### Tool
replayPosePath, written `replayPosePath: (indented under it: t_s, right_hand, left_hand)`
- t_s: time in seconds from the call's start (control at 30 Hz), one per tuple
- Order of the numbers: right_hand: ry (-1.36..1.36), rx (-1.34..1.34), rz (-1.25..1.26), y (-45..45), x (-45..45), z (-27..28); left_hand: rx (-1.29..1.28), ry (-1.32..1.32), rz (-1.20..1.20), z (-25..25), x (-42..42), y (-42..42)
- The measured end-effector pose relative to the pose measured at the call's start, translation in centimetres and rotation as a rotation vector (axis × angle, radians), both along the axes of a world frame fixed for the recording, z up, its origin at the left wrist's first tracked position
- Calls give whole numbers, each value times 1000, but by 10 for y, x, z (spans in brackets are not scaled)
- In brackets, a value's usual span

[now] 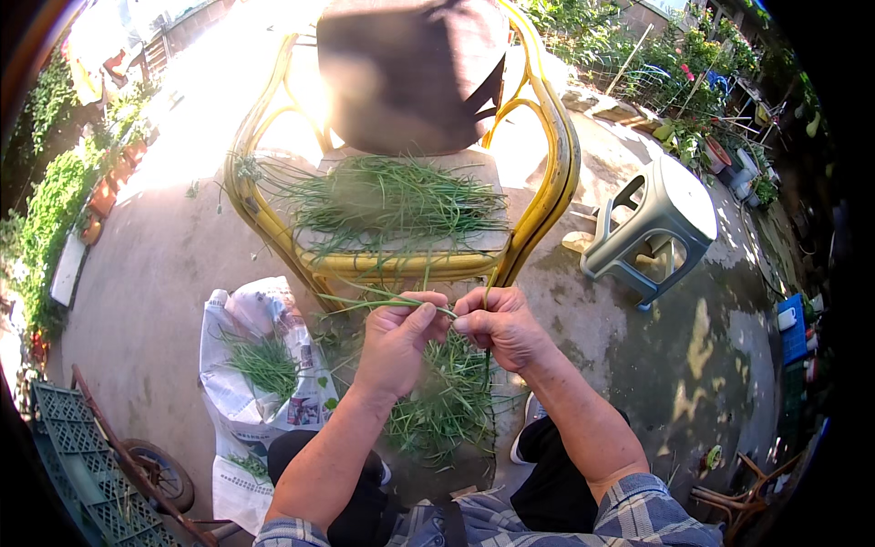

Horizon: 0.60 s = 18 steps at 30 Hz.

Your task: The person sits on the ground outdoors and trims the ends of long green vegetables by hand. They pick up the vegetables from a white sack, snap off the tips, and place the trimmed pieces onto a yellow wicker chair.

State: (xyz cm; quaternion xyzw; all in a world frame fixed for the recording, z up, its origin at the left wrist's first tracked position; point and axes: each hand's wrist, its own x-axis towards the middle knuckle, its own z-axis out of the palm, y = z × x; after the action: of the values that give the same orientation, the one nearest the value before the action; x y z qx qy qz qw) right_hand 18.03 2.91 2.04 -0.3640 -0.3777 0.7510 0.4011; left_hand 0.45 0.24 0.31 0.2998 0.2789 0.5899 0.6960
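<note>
Between the thumb and fingers of my left hand (393,345) are a few long green stalks (372,301), likely chives or scallion leaves. Their ends reach across to my right hand (506,328), which pinches them at the tip, with a yellowish strand passing by its fingers. Beyond my hands, a large bundle of similar greens (396,198) lies across the seat of a yellow cane armchair (547,137). Below my hands, a loose heap of green leaves (444,403) covers the ground between my feet.
On the ground at left, spread newspaper (225,403) carries a smaller bunch of greens (263,366). A grey-green plastic stool (649,225) stands at right. A wheel (160,472) and a green plastic crate (96,465) are at lower left. Potted plants (102,198) line the left edge.
</note>
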Motion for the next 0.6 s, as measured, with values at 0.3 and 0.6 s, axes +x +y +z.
replayPosePath:
  t_s: [0.3,0.6]
  right_hand:
    - [-174,229,-81,-4,-7,1]
    - [-30,25,-42,0,-2,-6]
  left_hand:
    - [-50,42,31,-3,0,1]
    - [-54,59,49,-4,1,1]
